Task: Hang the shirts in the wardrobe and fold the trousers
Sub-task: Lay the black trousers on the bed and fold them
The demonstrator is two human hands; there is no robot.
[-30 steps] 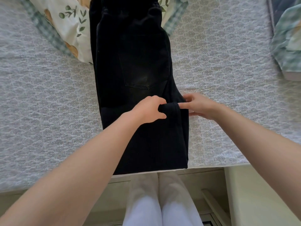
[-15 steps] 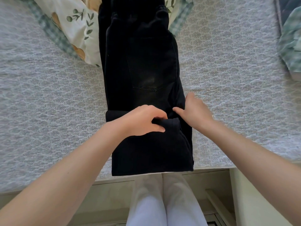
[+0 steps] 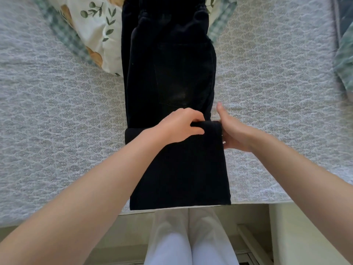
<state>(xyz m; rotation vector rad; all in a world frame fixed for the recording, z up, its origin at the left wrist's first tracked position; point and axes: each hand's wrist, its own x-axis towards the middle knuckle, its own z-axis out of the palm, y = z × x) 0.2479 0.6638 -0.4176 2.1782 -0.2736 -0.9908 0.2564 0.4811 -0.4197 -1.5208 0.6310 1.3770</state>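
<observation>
Folding black trousers [image 3: 181, 169], which lie flat on the bed cover [image 3: 57, 121] dead ahead of me. Long axis runs straight away from me: waistband [image 3: 170, 14] at the far end against the pillow [image 3: 95, 25], near fold at the bed's front edge. Leg ends are doubled back over the legs, and their edge [image 3: 210, 123] lies crosswise, just short of the back pocket [image 3: 183, 73].

Left hand [image 3: 177, 127] is on that edge, fingers curled over it, thumb on the near side, so it's grasping it. Right hand [image 3: 235, 131] sits against the right end of the same edge, thumb straight and pointing away. Its fingers are hidden by cloth, so I can't tell if it's pinching or just steadying.

Both hands are at the edge, with the left nearer the centreline.

My read: next fold goes along the long axis, away from me, carrying the doubled part over the pocket toward the waistband. Risk: the edge skews if the right side lags.
</observation>
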